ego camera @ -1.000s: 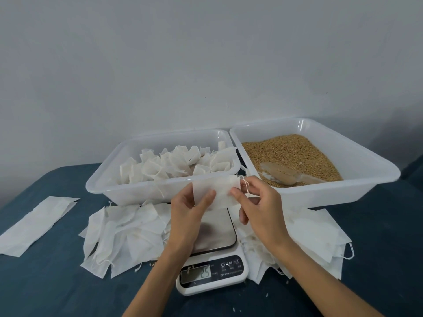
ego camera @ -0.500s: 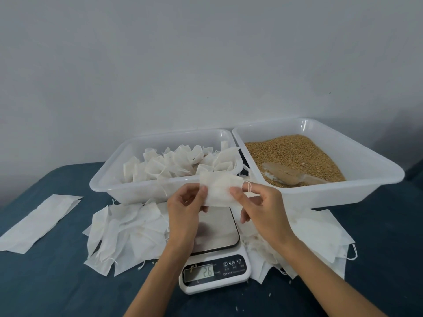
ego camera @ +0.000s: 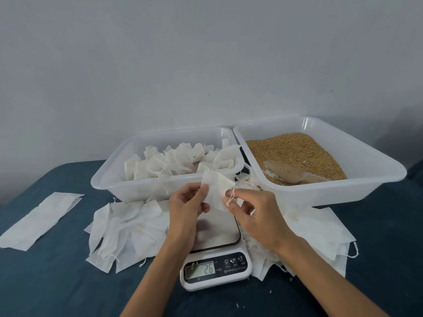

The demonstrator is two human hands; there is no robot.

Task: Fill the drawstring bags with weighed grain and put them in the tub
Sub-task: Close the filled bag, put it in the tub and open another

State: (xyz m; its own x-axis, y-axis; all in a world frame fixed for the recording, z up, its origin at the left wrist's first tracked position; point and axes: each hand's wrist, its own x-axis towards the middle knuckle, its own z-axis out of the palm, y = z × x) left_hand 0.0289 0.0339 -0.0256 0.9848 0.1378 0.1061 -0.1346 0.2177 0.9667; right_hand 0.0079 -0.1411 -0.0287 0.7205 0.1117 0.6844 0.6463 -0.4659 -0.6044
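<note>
Opening the small white bag [ego camera: 217,191] appears to be the step in hand, and it is held in the air above the plate of the scale [ego camera: 216,234], just in front of the tub of filled bags [ego camera: 160,184]. The left edge of the bag is pinched between the thumb and curled fingers of the left hand [ego camera: 186,208]. The right edge, where the drawstring [ego camera: 230,199] hangs out, is pinched between the thumb and forefinger of the right hand [ego camera: 254,213], its other fingers loosely curled below. No grain can be seen in the bag; it looks flat and limp.

To do this well, the two layers of the mouth should be parted rather than the whole bag stretched flat, since thin fabric of this kind is likely to cling to itself. The drawstring is best kept outside the mouth, so that it is not buried once grain is poured in. The bag should be brought low over the scale before it is let go, because a light bag can drift or fold shut.

A reading that looks like 2.6 is shown on the display, though nothing is seen resting on the plate; zeroing is probably needed before weighing. Grain is to be taken from the grain tub [ego camera: 366,179] with the scoop [ego camera: 286,173] lying in it. Empty bags [ego camera: 128,227] are piled on the table on both sides of the scale.
</note>
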